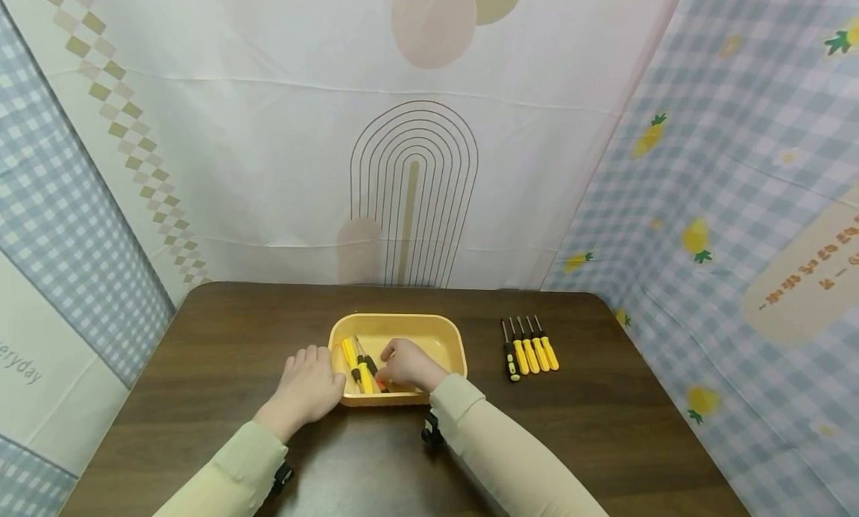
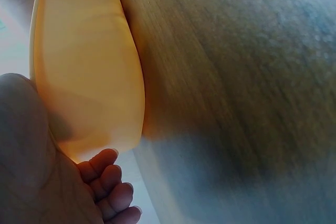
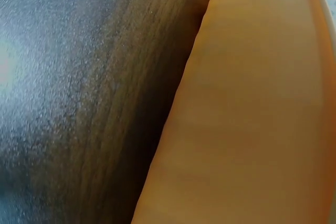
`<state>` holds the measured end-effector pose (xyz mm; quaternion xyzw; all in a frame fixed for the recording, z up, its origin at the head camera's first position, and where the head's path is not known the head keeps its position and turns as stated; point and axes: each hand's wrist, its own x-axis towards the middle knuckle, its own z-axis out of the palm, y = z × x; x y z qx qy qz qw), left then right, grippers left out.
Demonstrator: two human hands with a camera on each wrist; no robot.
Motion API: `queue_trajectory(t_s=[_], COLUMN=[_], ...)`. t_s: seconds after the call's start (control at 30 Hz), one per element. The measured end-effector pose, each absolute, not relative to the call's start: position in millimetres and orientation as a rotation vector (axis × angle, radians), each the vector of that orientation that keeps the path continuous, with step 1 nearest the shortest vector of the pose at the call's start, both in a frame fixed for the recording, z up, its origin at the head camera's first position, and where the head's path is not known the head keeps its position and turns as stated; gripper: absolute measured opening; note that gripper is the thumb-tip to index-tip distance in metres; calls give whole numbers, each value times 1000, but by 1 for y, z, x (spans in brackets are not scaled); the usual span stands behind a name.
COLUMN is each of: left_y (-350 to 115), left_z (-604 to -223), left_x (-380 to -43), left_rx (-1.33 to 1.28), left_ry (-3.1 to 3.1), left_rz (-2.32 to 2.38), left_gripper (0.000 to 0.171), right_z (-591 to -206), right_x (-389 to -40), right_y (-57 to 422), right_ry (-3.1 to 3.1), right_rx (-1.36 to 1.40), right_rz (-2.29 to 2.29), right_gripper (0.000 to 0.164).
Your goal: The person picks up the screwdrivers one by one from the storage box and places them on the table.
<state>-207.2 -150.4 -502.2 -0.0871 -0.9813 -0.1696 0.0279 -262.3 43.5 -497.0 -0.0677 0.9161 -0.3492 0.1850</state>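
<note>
A yellow plastic tray [image 1: 443, 336] stands on the table, with several screwdrivers [image 1: 359, 364] with yellow and black handles lying in its left part. My left hand [image 1: 311, 386] holds the tray's near left corner. In the left wrist view its thumb lies over the rim and its bent fingers [image 2: 109, 179] touch the outer end wall. My right hand [image 1: 409, 364] reaches over the near rim into the tray, fingers bent down beside the screwdrivers. A small red part [image 1: 382, 386] shows just under it. Whether its fingertips pinch anything is hidden. The right wrist view shows only the tray's outer wall [image 3: 252, 103] and the table.
To the right of the tray, a row of several screwdrivers [image 1: 530, 353] lies side by side on the dark wooden table [image 1: 268, 315], shafts pointing away. A white patterned cloth [image 1: 282, 166] hangs behind the table, and checked cloth [image 1: 678, 226] hangs at the right side.
</note>
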Motion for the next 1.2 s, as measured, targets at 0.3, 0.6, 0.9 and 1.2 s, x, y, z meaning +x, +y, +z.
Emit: queue_trajectory(t_s=[0.3,0.6,0.9,1.2], left_y=[-152,-152,-150,-152], left_z=[-507,-506,-504,-503], left_x=[-207,-206,-206,-208], left_rx=[-275,-269,-273,-281], left_ry=[-3010,-3023,-3027,-3035], left_rz=[-514,-520,-522,-518], left_gripper=[34,34,33,33], right_z=[-494,-494,-492,-491], right_x=[-260,-260,-257,-259], right_y=[50,60,62,67], right_ry=[2606,2592,2602,2590], right_rx=[-222,-205,-208,-330], right_rz=[-955,-977,-956,-942], right_gripper=[35,26,18,14])
